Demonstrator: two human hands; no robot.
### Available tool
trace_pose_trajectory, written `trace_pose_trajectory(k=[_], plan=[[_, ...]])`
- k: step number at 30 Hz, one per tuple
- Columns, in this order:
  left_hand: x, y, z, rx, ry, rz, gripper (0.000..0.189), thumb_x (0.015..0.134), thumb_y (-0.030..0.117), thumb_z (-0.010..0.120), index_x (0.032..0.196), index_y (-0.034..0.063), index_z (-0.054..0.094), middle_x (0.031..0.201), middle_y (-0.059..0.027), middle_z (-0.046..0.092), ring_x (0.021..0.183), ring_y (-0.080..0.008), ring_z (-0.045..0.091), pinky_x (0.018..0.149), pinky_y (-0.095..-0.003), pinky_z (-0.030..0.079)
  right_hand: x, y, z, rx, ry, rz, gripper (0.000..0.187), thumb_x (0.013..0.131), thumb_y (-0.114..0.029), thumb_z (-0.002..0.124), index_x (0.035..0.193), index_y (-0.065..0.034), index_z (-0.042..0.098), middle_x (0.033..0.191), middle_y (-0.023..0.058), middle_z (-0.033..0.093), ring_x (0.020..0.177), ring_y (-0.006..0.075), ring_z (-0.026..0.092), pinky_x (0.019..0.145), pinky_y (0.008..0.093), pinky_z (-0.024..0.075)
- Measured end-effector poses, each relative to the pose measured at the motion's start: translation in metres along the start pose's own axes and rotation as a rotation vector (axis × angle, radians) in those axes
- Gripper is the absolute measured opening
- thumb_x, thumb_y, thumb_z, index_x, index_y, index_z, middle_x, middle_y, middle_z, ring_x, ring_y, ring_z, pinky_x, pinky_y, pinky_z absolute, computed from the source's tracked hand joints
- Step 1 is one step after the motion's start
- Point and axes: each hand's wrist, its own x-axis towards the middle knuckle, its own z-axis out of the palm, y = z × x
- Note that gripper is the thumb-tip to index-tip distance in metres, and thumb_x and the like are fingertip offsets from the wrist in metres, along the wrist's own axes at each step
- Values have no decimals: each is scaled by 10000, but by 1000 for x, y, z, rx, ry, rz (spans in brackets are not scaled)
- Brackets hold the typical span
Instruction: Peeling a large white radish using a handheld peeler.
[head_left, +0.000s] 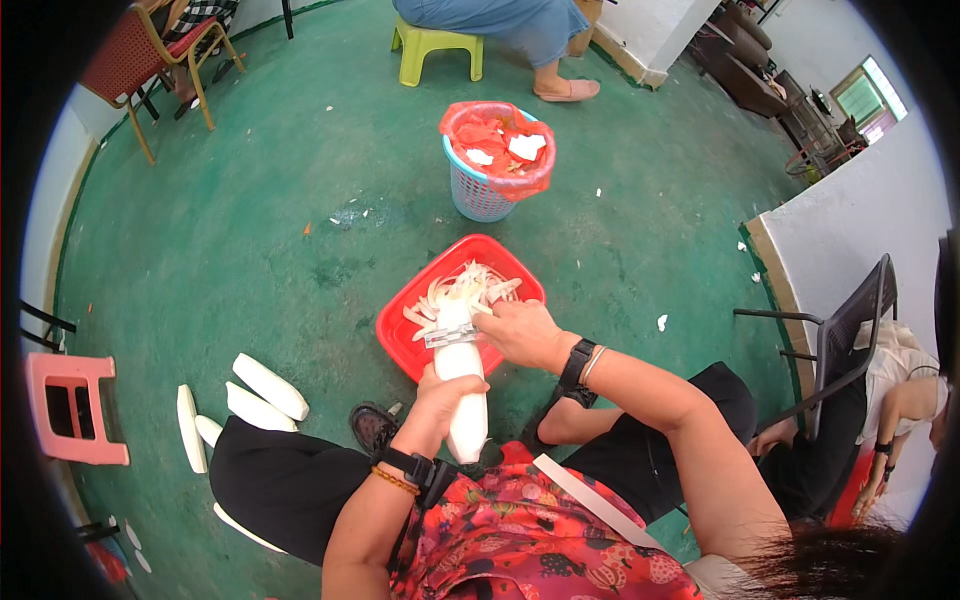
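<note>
My left hand (444, 397) grips a thick white root vegetable (461, 375), probably a daikon radish, around its lower half. Its near end points at my apron, and the far end reaches over a red plastic basin (397, 341). In my right hand (521, 330) is a peeler (450, 335), its metal head lying across the vegetable; the handle is mostly hidden by my fingers. Pale peel strips (472, 281) are heaped in the basin below. Several long white vegetables (270, 386) lie on the green floor beside my left knee, some partly hidden by my leg.
Beyond the basin stands a blue lattice bin (480, 191) lined with a red bag. A pink stool (79, 409) is at left; a person sits on a green stool (435, 41) ahead. At right, another person sits near a black chair (847, 330). Paper scraps (661, 322) dot the floor.
</note>
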Motion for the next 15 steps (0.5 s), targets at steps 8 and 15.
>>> trace_pose_trajectory(k=[8, 15], plan=[[-4, -7, 4, -27, -20, -63, 461, 660, 32, 706, 1086, 33, 530, 880, -90, 615, 725, -221, 627, 593, -362, 525, -9, 3, 16, 69, 41, 220, 216, 890, -334, 572, 944, -134, 632, 729, 111, 611, 665, 307, 632, 540, 441, 484], [-2, -4, 2, 15, -18, -139, 455, 595, 5, 747, 1014, 8, 569, 829, -92, 621, 708, -230, 629, 623, -378, 533, -6, 22, 36, 22, -137, 368, 249, 906, -346, 540, 1008, -143, 641, 825, 127, 660, 769, 310, 660, 630, 426, 521]])
